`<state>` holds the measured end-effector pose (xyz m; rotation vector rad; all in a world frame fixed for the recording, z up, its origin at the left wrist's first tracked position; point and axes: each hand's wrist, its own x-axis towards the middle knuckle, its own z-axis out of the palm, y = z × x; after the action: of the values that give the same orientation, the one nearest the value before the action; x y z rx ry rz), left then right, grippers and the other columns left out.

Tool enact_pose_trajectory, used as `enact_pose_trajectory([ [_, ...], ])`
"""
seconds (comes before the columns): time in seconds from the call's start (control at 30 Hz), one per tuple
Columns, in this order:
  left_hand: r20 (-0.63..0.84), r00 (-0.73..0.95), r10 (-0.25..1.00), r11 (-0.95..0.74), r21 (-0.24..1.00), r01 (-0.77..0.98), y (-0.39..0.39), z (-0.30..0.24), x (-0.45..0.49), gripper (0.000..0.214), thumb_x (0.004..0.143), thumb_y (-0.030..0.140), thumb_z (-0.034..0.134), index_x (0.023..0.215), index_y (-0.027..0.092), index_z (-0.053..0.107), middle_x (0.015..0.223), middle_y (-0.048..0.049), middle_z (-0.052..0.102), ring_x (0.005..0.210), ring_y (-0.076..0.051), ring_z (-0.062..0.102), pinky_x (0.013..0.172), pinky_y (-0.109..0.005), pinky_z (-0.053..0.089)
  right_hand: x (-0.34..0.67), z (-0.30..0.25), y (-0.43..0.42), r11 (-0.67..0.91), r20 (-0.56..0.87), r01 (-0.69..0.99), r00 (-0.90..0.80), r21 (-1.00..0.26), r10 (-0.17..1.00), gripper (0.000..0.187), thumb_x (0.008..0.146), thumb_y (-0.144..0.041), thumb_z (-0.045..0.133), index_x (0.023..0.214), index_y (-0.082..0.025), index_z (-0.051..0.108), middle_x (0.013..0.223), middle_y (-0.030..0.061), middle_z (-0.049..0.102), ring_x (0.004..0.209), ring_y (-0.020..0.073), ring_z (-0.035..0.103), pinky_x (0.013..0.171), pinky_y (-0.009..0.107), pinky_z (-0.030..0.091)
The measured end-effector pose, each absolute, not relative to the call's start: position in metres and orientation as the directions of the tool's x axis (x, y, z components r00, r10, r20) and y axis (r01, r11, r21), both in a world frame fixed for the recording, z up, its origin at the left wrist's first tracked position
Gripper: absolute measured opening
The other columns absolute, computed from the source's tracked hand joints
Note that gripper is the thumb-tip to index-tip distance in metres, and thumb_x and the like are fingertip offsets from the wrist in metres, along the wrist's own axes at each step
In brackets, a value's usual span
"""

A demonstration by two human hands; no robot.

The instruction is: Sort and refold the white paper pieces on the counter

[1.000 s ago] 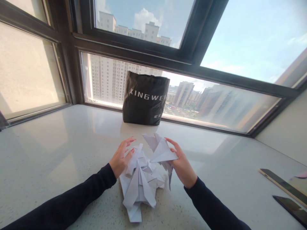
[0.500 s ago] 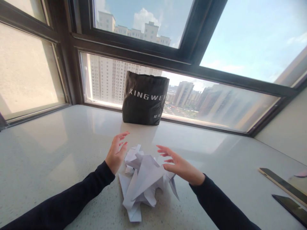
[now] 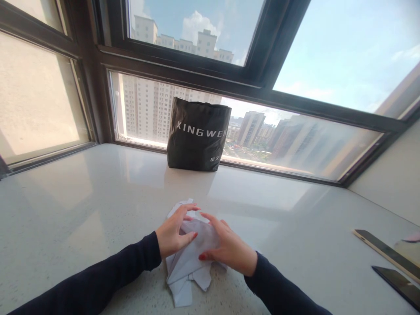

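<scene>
A heap of folded white paper planes [image 3: 193, 258] lies on the pale countertop, its upper part partly covered by my hands. From the left, my left hand [image 3: 179, 229] curls over the heap, thumb pointing across the paper. My right hand [image 3: 226, 245] closes on it from the other side, with its thumb lying on the near face. Both hands touch the paper and squeeze it between them. How the pieces lie under my fingers is hidden.
A black bag [image 3: 198, 138] with white lettering stands upright by the window behind the heap. Two flat dark devices, a gold-edged one [image 3: 387, 253] and a black one [image 3: 398, 284], lie at the right. The countertop [image 3: 82, 205] is speckled.
Both hands have come down and inward onto the paper heap, from apart and open above its sides. The papers are pressed closer together. The bag has not moved.
</scene>
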<state>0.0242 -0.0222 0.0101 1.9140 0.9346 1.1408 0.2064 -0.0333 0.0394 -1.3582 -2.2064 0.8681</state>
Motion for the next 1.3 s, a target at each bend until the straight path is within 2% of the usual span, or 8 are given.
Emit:
enact_pose_trajectory([
  [0.13,0.314,0.25,0.916,-0.361,0.917,0.17,-0.019,0.023,0.021,0.038,0.07,0.018,0.048,0.107,0.021,0.04,0.122,-0.0107,0.04,0.092,-0.02,0.054,0.064,-0.031,0.048,0.209,0.04,-0.027,0.198,-0.019,0.442,-0.44,-0.875,0.898,0.065,0.061,-0.032,0.066,0.118,-0.018,0.039,0.077,0.002,0.059,0.07,0.0195,0.057,0.064,0.033,0.045],
  [0.27,0.328,0.119,0.937,-0.349,0.883,0.313,-0.009,0.034,0.01,0.033,0.07,0.021,0.044,0.103,0.018,0.043,0.116,-0.0107,0.045,0.096,-0.022,0.05,0.069,-0.035,0.047,0.227,0.051,-0.012,0.149,0.034,0.236,-0.432,-0.96,0.901,0.061,0.066,-0.044,0.06,0.116,-0.019,0.036,0.081,0.0025,0.059,0.072,0.0181,0.058,0.063,0.03,0.046],
  [0.5,0.255,0.389,0.885,-0.464,0.552,0.693,-0.032,0.035,0.016,0.067,0.066,0.048,0.054,0.121,0.013,0.038,0.126,-0.0154,0.04,0.114,-0.032,0.036,0.092,-0.047,0.029,0.269,0.071,-0.007,0.287,-0.115,0.823,-0.387,-0.49,0.915,0.078,0.056,-0.047,0.066,0.122,-0.014,0.04,0.109,0.0145,0.05,0.091,0.0249,0.053,0.08,0.037,0.042],
  [0.67,0.108,0.461,0.881,-0.457,0.445,0.77,-0.062,0.024,0.035,0.092,0.051,0.055,0.065,0.127,0.013,0.033,0.134,-0.0174,0.03,0.116,-0.037,0.033,0.092,-0.05,0.027,0.287,0.066,-0.015,0.097,-0.332,0.917,-0.237,-0.388,0.913,0.104,0.037,-0.03,0.076,0.129,-0.015,0.031,0.086,0.0104,0.057,0.048,0.0172,0.056,0.038,0.03,0.047],
  [0.77,0.127,0.491,0.862,-0.482,0.506,0.715,-0.058,0.016,0.038,0.087,0.051,0.034,0.071,0.127,0.014,0.033,0.136,-0.0151,0.027,0.118,-0.032,0.03,0.096,-0.045,0.024,0.28,0.056,-0.017,-0.005,-0.428,0.852,-0.259,-0.524,0.866,0.108,0.039,-0.013,0.07,0.133,-0.025,0.019,0.075,0.0013,0.055,0.034,0.0101,0.049,0.022,0.021,0.037],
  [0.9,0.245,0.432,0.868,-0.458,0.73,0.507,-0.042,0.01,0.035,0.075,0.055,0.015,0.064,0.123,0.018,0.034,0.133,-0.0113,0.031,0.119,-0.026,0.029,0.098,-0.039,0.025,0.259,0.049,-0.017,0.028,-0.403,0.696,-0.447,-0.718,0.799,0.097,0.051,-0.004,0.056,0.133,-0.028,0.01,0.059,-0.0077,0.05,0.035,0.0091,0.052,0.03,0.017,0.043],
  [1.1,0.144,0.28,0.949,-0.207,0.956,0.209,-0.028,0.023,0.027,0.061,0.061,0.018,0.055,0.118,0.024,0.035,0.126,-0.0089,0.037,0.083,-0.018,0.055,0.068,-0.03,0.047,0.243,0.054,-0.012,0.001,-0.242,0.449,-0.485,-0.894,0.84,0.072,0.062,-0.014,0.051,0.126,-0.025,0.021,0.069,-0.0051,0.048,0.05,0.0113,0.059,0.047,0.027,0.051],
  [1.3,0.085,0.211,0.974,-0.185,0.837,0.515,-0.003,0.036,0.003,0.063,0.057,0.011,0.048,0.119,0.015,0.039,0.125,-0.0129,0.039,0.105,-0.026,0.047,0.088,-0.038,0.037,0.25,0.056,-0.004,0.157,-0.051,0.631,-0.298,-0.76,0.953,0.049,0.074,-0.035,0.046,0.118,-0.015,0.037,0.089,0.0067,0.047,0.074,0.0172,0.054,0.059,0.033,0.05],
])
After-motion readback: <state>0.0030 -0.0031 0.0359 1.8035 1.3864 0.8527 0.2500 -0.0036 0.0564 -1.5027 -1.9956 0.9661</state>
